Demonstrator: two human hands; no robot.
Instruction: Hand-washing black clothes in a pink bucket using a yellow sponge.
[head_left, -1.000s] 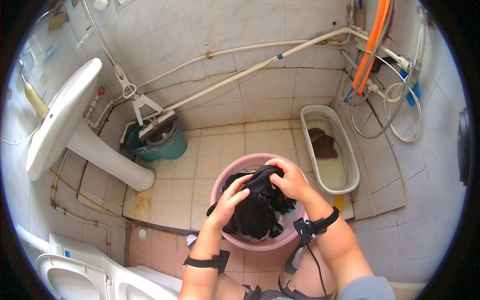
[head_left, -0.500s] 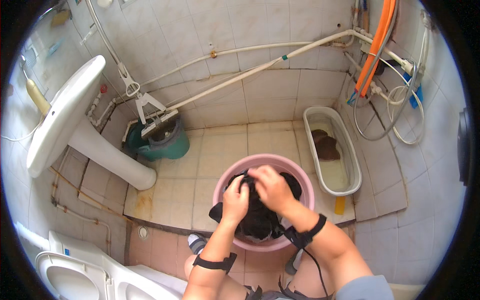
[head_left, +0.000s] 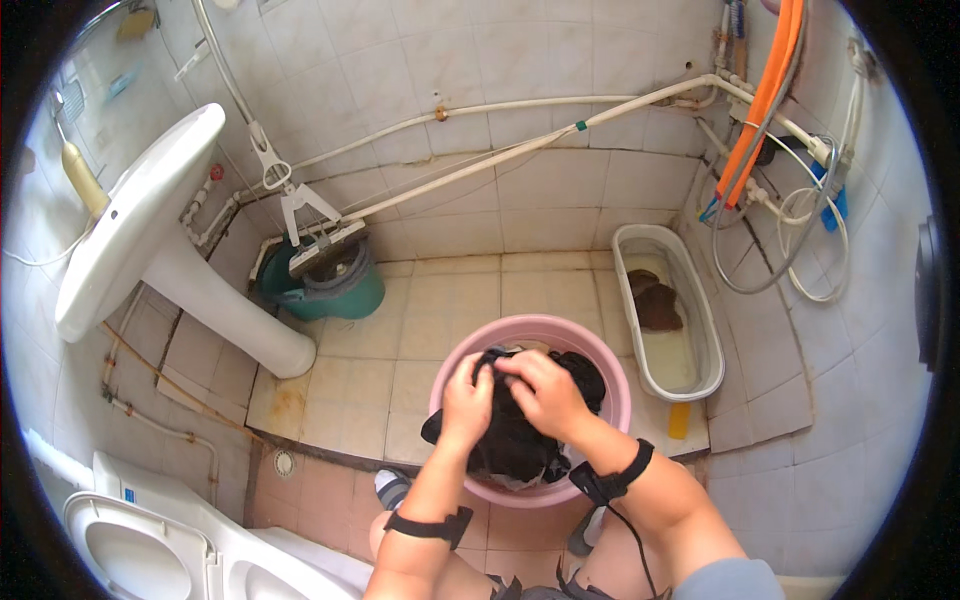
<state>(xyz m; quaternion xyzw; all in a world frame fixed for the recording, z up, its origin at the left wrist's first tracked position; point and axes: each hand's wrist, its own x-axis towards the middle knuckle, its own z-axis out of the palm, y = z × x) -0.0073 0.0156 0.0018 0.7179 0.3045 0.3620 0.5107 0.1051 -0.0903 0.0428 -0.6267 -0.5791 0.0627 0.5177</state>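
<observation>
The left hand pinches a fold of black cloth between thumb and fingers, above the far left part of a pink basin. The right hand is just beside it, fingers bent and fingertips touching the same fold; whether they grip it cannot be told, as the hand hides the contact. The cloth lies bunched in the basin, and one dark end hangs over the basin's left rim. More dark fabric lies against the far right rim.

In view, the basin overlaps the front edge of the raised beige floor. Near that floor's right edge stands a long whitish tub, with a brown item in its pale liquid. A yellow object lies by the tub's near end. Toward the floor's far left corner stands a green bucket with a mop resting in it.
</observation>
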